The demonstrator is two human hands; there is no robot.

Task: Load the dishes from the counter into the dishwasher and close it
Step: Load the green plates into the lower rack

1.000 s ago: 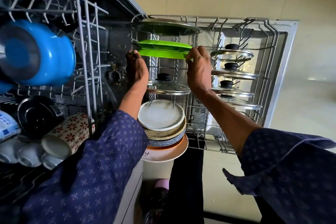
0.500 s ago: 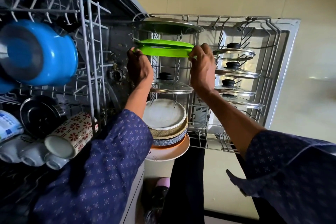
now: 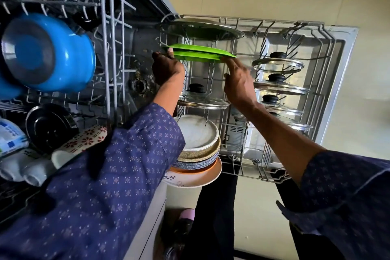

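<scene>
Two green plates (image 3: 198, 54) stand close together in the tines of the pulled-out lower rack (image 3: 316, 34), just beside a steel plate (image 3: 200, 29). My left hand (image 3: 166, 67) pinches the left edge of the nearer green plate, thumb on its rim. Stretched out straight, the fingers of my right hand (image 3: 238, 82) touch the plate's right edge with their tips. A stack of plates (image 3: 196, 133), an orange-rimmed one at its bottom, sits by my left forearm.
Several glass lids (image 3: 278, 64) with black knobs fill the rack's right side, and one more lid (image 3: 202, 99) stands between my wrists. The upper rack holds a blue pot (image 3: 48, 53), a black bowl (image 3: 50, 126), a floral mug (image 3: 88, 135) and white cups (image 3: 31, 169).
The held green plate has moved deeper into the rack, up against the other green plate. My right hand has loosened from gripping its edge to touching it with straight fingers.
</scene>
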